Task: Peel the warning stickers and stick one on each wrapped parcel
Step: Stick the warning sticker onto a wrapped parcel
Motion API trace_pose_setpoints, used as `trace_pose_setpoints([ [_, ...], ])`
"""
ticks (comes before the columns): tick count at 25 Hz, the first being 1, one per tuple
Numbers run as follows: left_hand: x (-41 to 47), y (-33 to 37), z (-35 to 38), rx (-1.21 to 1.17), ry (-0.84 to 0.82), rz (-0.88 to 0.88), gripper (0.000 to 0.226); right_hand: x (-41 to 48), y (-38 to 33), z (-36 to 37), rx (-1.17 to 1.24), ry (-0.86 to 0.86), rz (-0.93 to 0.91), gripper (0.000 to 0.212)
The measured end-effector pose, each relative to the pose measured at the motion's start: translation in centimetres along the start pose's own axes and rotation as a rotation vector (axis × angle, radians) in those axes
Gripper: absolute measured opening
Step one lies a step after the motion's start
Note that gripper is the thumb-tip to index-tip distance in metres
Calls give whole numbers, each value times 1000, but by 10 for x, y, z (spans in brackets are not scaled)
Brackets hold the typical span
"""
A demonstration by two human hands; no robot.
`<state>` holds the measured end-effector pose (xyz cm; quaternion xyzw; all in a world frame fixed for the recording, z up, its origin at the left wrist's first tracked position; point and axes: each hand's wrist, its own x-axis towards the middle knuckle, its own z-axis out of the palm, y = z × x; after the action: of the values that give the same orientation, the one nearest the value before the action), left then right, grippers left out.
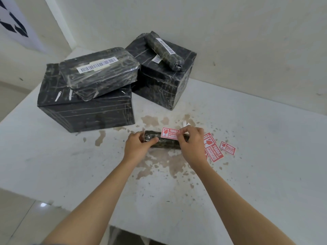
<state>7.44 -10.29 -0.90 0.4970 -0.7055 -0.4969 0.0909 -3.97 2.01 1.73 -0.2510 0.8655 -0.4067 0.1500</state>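
A small black wrapped parcel (165, 143) lies on the white table (265, 156) in front of me. My left hand (138, 145) grips its left end. My right hand (192, 144) pinches the right edge of a red "FRAGILE" sticker (169, 134) held over the parcel's top. Several more red stickers (215, 149) lie on the table just right of my right hand. Farther back stand a large black parcel (85, 110) with a flat barcoded parcel (99, 71) on top, and a cube-shaped parcel (162, 82) carrying a rolled parcel (163, 50).
A white scrap of backing paper (184, 123) lies just behind the small parcel. The tabletop is stained with brown patches around the middle. A wall rises behind the parcels, and the table's front edge is close to my forearms.
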Motion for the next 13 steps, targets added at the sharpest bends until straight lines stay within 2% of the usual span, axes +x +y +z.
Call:
trace_pose_setpoints([
  [2, 2, 0, 1, 29, 43, 78, 62, 4, 0, 2, 57, -80, 8, 6],
  [3, 1, 0, 2, 60, 80, 173, 61, 7, 2, 2, 56, -111, 24, 6],
  [5, 0, -1, 6, 172, 155, 386, 43, 12, 5, 0, 36, -129, 37, 5],
  [7, -1, -1, 9, 255, 191, 455, 20, 14, 6, -2, 39, -105, -1, 6],
  [10, -2, -1, 9, 277, 188, 419, 27, 12, 10, 0, 45, -97, -33, 6],
  [13, -4, 0, 9, 499, 228, 613, 42, 12, 14, 2, 36, -78, -44, 8],
])
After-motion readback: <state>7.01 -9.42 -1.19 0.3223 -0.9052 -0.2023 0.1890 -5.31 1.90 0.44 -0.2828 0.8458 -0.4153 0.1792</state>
